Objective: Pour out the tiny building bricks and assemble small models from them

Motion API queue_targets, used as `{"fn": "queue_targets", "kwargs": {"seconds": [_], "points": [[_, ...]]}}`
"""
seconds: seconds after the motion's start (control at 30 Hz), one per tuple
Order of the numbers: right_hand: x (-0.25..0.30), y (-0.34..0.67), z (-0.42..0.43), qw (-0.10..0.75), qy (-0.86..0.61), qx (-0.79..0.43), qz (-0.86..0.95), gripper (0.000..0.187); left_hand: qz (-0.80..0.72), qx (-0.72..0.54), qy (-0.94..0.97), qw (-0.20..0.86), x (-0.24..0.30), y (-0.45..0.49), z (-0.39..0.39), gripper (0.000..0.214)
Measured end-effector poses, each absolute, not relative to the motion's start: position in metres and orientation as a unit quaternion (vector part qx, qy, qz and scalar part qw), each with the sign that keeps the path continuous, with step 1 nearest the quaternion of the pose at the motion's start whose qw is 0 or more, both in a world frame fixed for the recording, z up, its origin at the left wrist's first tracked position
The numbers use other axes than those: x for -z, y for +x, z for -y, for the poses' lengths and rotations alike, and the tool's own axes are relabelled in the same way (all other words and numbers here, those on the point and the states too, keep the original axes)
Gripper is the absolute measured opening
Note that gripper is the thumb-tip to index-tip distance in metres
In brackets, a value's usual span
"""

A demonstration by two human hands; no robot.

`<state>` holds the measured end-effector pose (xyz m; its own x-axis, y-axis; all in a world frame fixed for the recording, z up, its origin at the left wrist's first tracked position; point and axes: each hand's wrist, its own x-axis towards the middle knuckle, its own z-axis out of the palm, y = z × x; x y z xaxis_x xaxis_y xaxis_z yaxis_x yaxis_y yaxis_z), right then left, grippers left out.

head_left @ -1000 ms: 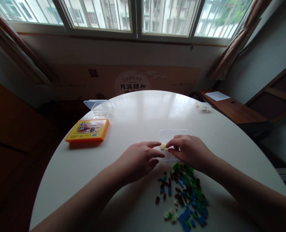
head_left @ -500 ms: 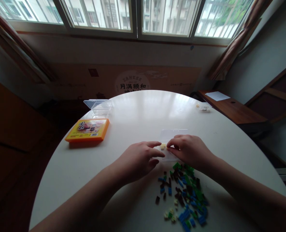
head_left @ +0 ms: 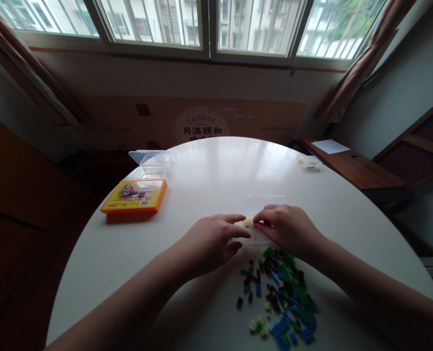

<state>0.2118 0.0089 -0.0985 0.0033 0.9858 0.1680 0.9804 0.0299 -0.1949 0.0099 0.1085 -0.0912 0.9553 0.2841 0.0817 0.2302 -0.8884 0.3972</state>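
Observation:
My right hand (head_left: 287,227) is pinched on a small pale yellow brick piece (head_left: 247,222) over a clear plastic box (head_left: 265,204) at the middle of the round white table (head_left: 209,170). My left hand (head_left: 211,241) rests just left of it, fingers loosely curled, index finger reaching toward the yellow piece, nothing visibly in it. A heap of small green, blue, brown and white bricks (head_left: 280,295) lies on the table close under my right wrist.
An orange flat box (head_left: 135,196) lies at the table's left side, with an open clear plastic case (head_left: 151,164) behind it. A small clear bag (head_left: 309,162) sits at the far right edge. A wooden desk with a paper (head_left: 331,146) stands to the right.
Hardly anything moved: my right hand's fingers shifted very slightly on the yellow piece, and the view drifted a little to the right.

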Motion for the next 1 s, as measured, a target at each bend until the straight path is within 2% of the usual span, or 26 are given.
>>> {"fn": "queue_targets", "kwargs": {"seconds": [1.0], "points": [[0.0981,0.2065,-0.0109,0.138,-0.705,-0.03,0.695,0.019,-0.136,-0.067,0.968,0.2,0.0906,0.01,-0.1079,0.031]]}}
